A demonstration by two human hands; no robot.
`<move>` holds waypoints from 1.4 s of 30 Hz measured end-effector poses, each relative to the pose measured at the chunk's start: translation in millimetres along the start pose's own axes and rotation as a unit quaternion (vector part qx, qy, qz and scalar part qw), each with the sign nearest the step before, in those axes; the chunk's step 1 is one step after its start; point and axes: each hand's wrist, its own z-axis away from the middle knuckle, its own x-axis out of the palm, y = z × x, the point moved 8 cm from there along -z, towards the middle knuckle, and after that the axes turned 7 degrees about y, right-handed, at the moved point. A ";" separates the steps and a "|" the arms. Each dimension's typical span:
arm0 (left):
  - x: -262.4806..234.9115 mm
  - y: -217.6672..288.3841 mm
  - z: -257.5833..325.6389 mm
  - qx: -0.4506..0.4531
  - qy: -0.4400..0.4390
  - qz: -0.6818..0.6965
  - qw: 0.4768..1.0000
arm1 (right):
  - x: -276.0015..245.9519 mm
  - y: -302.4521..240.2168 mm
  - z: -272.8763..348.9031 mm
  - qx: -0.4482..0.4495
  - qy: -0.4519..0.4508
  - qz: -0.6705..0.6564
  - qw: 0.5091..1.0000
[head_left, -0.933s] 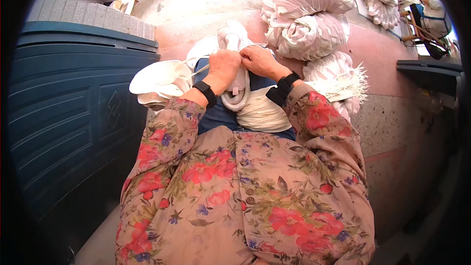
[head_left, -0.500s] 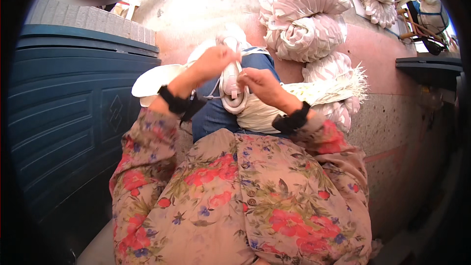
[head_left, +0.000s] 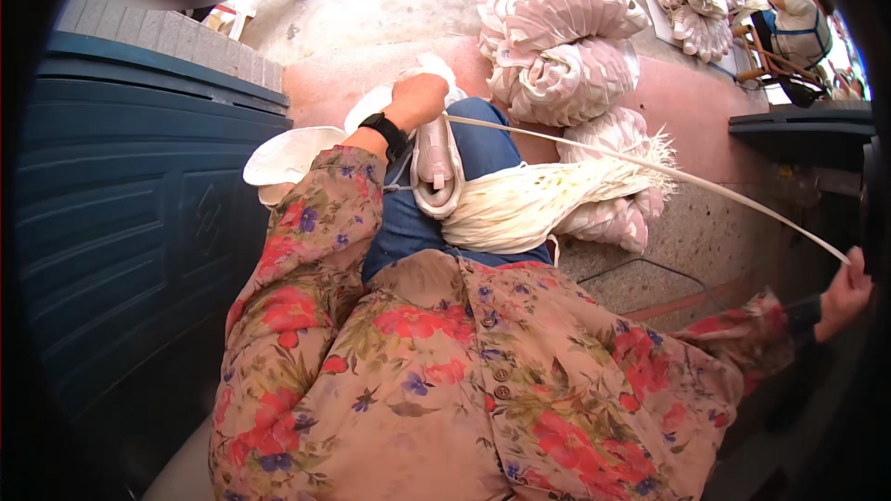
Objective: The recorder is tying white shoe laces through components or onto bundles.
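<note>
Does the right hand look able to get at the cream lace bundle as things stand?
Probably not at once: the right hand is out at the far right, holding a stretched lace. Most of the cream lace bundle lies uncovered, though, so the way otherwise looks free.

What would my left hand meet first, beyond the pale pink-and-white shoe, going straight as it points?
Your left hand would probably meet the upper pale-pink, fanned, fabric-looking bundle, though depth is unclear.

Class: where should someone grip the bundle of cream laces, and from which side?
Grip the lace bundle around its narrower middle, probably from above-right: the right end splays into loose tips, and the shoe sits beside the left end.
</note>
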 end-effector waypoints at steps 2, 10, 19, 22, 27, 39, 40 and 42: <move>-14.6 -5.0 12.2 0.000 0.096 0.090 0.991 | 2.7 58.5 17.8 0.119 0.016 -0.082 0.989; 15.2 -58.9 94.1 -0.204 0.042 0.492 0.845 | 308.0 303.0 183.0 0.290 -0.228 0.243 0.897; -14.7 -46.6 92.5 -0.105 0.243 0.211 0.941 | 501.1 359.3 293.5 0.011 -0.488 0.290 0.823; -31.6 -36.6 99.3 -0.040 0.327 0.215 0.920 | 503.8 384.9 289.5 0.058 -0.485 0.355 0.797; -40.8 -23.6 106.4 0.012 0.401 0.129 0.907 | 501.9 398.1 284.8 0.152 -0.457 0.295 0.825; -18.2 -29.3 69.0 -0.054 0.278 0.101 0.954 | 465.0 352.2 296.7 0.127 -0.438 0.246 0.855; -17.2 -26.4 65.1 -0.040 0.262 0.097 0.959 | 463.7 344.1 303.2 0.073 -0.466 0.272 0.839; -17.3 -23.4 58.9 -0.024 0.246 0.093 0.965 | 459.1 334.1 311.2 0.021 -0.479 0.301 0.824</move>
